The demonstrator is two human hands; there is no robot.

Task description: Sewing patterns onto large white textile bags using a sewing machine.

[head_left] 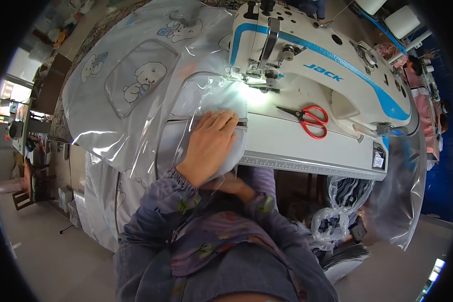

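Resting the left hand [210, 143] flat, unclenched, on the film-covered grey fabric [206, 93], just left of the industrial sewing machine [307, 53]. Cannot tell the grip of the right hand [232, 187], blurred and partly hidden.

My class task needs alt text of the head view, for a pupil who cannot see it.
A left hand rests on glossy, pale grey material by a white and blue sewing machine; the right hand, lower in view, is partly hidden. Red-handled scissors lie on the machine bed, and cartoon animals decorate the material at left.
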